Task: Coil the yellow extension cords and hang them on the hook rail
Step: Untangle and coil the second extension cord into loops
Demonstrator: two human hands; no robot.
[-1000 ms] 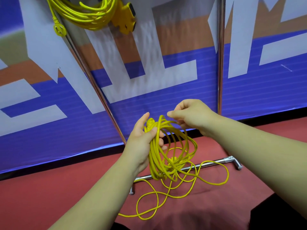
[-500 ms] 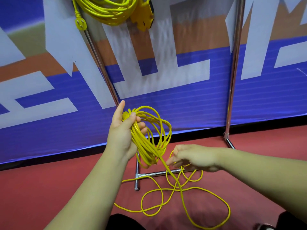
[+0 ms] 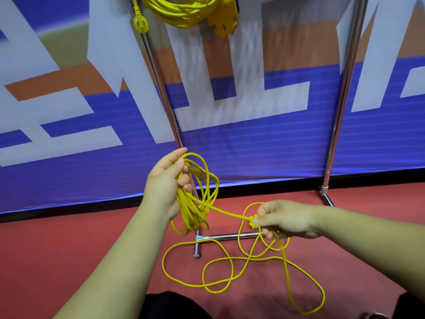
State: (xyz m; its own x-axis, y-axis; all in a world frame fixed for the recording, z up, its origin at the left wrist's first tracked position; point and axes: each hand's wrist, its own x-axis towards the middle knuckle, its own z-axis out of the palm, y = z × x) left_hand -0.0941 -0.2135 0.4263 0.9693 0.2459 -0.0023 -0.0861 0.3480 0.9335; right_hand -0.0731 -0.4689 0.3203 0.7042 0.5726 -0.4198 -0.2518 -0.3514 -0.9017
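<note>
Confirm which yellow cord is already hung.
The coiled cord at top centre, plug dangling. The other cord is part-coiled in the left hand, pinched by the right hand, loops on the floor.

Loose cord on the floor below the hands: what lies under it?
Red floor lies beneath the loose cord, and its loops cross the rack's chrome base bar. The right hand covers that bar's far end, so nothing shows there.

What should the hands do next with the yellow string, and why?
Probably the right hand should lift the strand it pinches up to the left hand, adding one more loop to the coil held there, because much loose cord lies on the floor.
</note>
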